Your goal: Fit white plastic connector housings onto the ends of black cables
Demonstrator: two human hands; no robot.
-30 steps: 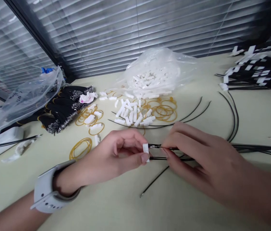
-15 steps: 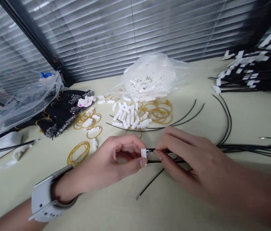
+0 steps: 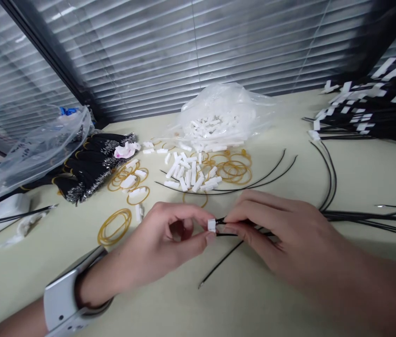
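Note:
A small white connector housing (image 3: 211,225) is pinched between the thumb and fingers of my left hand (image 3: 170,234). My right hand (image 3: 271,224) grips a thin black wire (image 3: 220,220) just to the right of the housing, and the wire's end meets the housing's right side. How deep it sits inside cannot be made out. A second black wire (image 3: 228,235) runs from the lower part of the housing under my right hand. Below, a loose black wire (image 3: 219,265) with a bare metal tip lies on the table.
Beyond my hands lie a pile of white housings (image 3: 193,173), yellow rubber bands (image 3: 235,167) and a clear bag (image 3: 226,107) of housings. Bundled black wires (image 3: 92,164) with metal tips rest at left. Black wires with white housings (image 3: 363,114) are heaped at right.
The wire in my right hand has moved left, and its metal tip, visible before, no longer shows beside the housing. My right fingers are closer to the housing.

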